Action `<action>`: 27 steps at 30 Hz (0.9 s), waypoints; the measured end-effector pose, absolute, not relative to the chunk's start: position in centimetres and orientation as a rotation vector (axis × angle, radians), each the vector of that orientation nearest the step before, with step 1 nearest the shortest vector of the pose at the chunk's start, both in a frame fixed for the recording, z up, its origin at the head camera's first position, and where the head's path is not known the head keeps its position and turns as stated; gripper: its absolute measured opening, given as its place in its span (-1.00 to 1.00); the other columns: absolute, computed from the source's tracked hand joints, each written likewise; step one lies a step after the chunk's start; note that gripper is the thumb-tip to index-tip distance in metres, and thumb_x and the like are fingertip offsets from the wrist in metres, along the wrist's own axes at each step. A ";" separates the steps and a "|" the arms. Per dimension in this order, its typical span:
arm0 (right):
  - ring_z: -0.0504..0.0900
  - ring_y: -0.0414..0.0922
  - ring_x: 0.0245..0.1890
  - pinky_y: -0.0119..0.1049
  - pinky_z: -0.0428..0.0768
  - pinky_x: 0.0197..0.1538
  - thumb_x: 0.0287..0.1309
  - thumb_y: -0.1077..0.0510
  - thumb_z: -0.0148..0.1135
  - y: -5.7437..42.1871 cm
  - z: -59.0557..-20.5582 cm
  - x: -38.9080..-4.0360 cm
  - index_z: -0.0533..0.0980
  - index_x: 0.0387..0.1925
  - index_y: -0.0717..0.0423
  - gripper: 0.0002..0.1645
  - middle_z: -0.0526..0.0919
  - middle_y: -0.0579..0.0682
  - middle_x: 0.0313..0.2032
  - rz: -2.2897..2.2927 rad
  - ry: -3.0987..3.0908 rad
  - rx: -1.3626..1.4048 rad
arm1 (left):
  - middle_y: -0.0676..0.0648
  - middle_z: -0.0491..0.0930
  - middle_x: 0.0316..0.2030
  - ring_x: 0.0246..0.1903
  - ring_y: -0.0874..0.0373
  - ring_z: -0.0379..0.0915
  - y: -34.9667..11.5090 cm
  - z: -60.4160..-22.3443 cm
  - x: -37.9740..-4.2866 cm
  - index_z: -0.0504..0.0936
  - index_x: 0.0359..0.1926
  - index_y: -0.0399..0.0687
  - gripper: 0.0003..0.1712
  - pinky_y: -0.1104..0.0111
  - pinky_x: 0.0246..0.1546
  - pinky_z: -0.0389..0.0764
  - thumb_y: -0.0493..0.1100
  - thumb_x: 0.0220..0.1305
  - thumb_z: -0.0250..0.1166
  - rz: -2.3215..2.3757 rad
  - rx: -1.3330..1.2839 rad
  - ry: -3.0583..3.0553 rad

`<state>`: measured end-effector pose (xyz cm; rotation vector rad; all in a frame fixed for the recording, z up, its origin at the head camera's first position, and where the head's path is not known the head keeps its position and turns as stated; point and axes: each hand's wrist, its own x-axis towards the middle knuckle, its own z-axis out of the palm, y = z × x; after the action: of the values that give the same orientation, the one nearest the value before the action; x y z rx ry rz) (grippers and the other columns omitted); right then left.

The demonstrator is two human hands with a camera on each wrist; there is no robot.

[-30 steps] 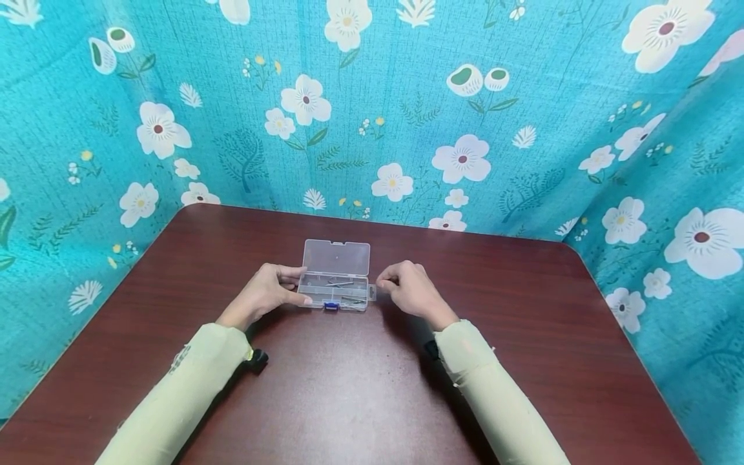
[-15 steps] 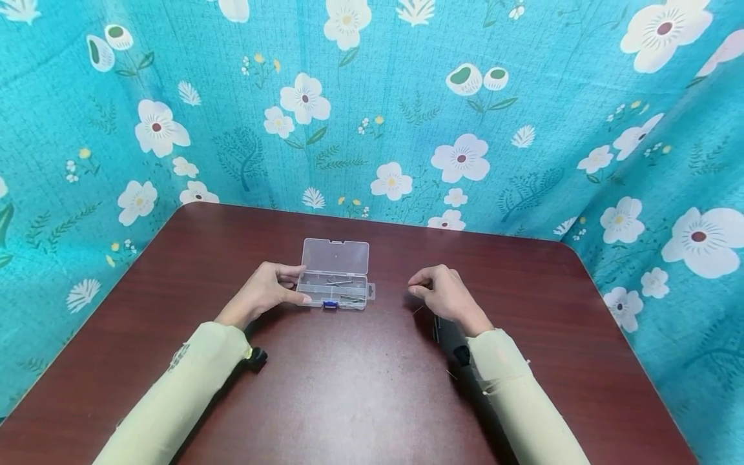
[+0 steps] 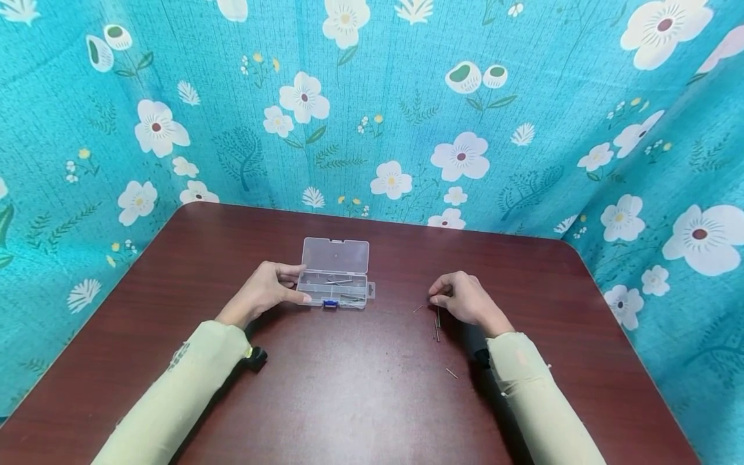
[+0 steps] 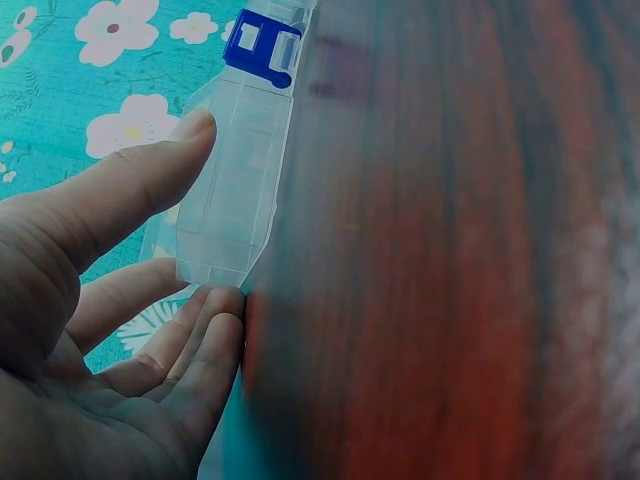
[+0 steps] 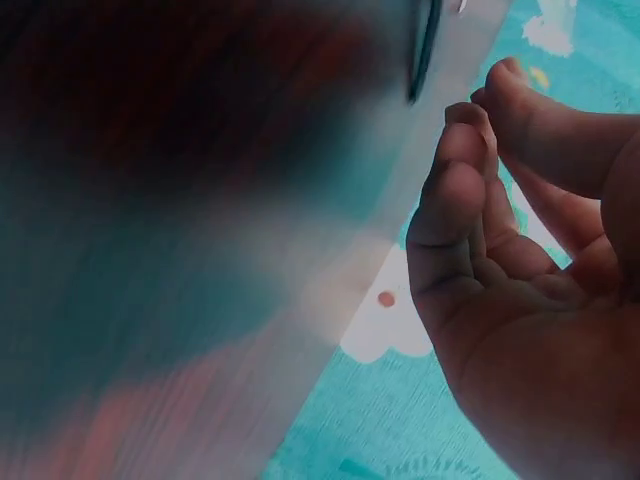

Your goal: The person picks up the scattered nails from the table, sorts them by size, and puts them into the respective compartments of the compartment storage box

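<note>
A clear plastic compartment box (image 3: 314, 290) stands on the table with its lid (image 3: 336, 256) raised. Thin metal pieces like nails (image 3: 339, 282) lie inside it. My left hand (image 3: 264, 290) grips the box's left end, thumb on the front wall and fingers at the end and back. In the left wrist view, the blue latch (image 4: 262, 48) sits beyond the thumb. My right hand (image 3: 462, 298) hovers beside several loose nails (image 3: 436, 329) on the table. Its fingers are loosely bent, with nothing visible between thumb and fingertips. A dark nail (image 5: 425, 50) lies apart from them in the right wrist view.
A short nail (image 3: 451, 372) lies nearer to me, and another small one (image 3: 418, 309) left of the right hand. The brown wooden table (image 3: 349, 387) reaches back to a blue flowered curtain (image 3: 372, 129). A clear hanging tab (image 3: 371, 290) sticks out from the box's right end.
My right hand has moved from the box's right end rightward to the loose nails, which its arm no longer covers. The left hand and box have stayed in place.
</note>
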<state>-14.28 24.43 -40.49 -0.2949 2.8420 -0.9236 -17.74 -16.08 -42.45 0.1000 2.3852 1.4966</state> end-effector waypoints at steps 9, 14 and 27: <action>0.57 -0.15 -0.38 -0.19 0.53 -0.26 0.14 0.36 0.43 26.3 -40.5 -14.7 0.73 -0.25 0.06 -0.82 0.71 -0.15 -0.39 -0.852 2.731 -0.385 | -0.19 0.67 0.04 -0.02 -0.01 0.59 -16.1 -42.6 -17.8 0.56 0.30 -0.18 -0.07 0.35 -0.14 0.61 -0.24 -0.20 0.71 1.508 0.108 2.383; 0.53 -0.13 -0.40 -0.19 0.53 -0.29 0.06 0.38 0.48 27.4 -40.5 -15.2 0.71 -0.35 0.00 -0.78 0.67 -0.12 -0.43 -0.792 2.663 -0.469 | -0.21 0.66 0.06 0.00 -0.02 0.59 -16.1 -42.7 -17.9 0.55 0.30 -0.20 -0.08 0.37 -0.14 0.60 -0.25 -0.18 0.70 1.517 0.109 2.377; 0.42 -0.19 -0.52 -0.26 0.43 -0.38 0.15 0.40 0.39 28.1 -40.1 -15.5 0.59 -0.50 0.01 -0.74 0.51 -0.16 -0.57 -0.613 2.589 -0.625 | -0.19 0.67 0.03 -0.02 -0.02 0.58 -16.1 -42.6 -17.9 0.57 0.30 -0.16 -0.08 0.33 -0.14 0.62 -0.24 -0.19 0.71 1.506 0.093 2.391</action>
<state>-15.50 28.08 -40.13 -0.6250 2.5887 -0.6130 -17.86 -16.12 -42.59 0.0931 2.3914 1.5061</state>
